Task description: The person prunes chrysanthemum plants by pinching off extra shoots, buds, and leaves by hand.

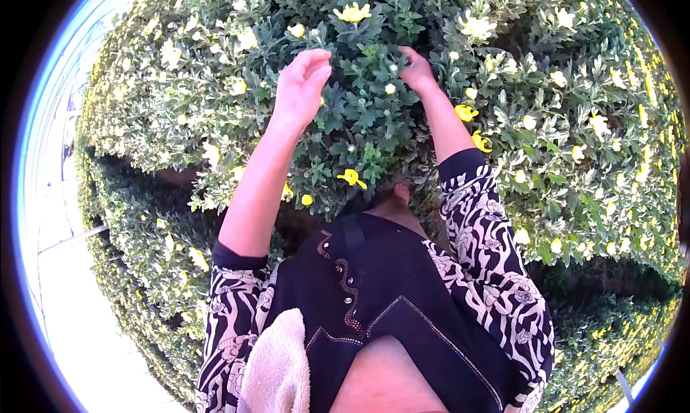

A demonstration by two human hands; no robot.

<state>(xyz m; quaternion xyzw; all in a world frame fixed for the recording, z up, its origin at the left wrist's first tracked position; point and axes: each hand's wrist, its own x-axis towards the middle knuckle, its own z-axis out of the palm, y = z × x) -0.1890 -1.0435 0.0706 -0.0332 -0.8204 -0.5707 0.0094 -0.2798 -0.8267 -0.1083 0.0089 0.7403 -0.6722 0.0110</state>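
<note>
Chrysanthemum plants (366,115), ragged-leaved with round buds (390,89), surround the loosely cupped, seemingly empty left hand (305,84) and bent-fingered right hand (418,74), whose hold I cannot tell.

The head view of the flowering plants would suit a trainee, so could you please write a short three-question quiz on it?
1. Multiple choice: what colour is the large open flower beyond the gap between the left hand and the right hand?
A) Red
B) Yellow
C) Purple

2. True or false: the patterned sleeves reach down over both hands.

3. Fill in the missing word: a pale fluffy cloth shows on the person's own ____ side.

Key:
1. B, yellow.
2. False; the sleeves stop short and both hands are bare.
3. Left.
</note>
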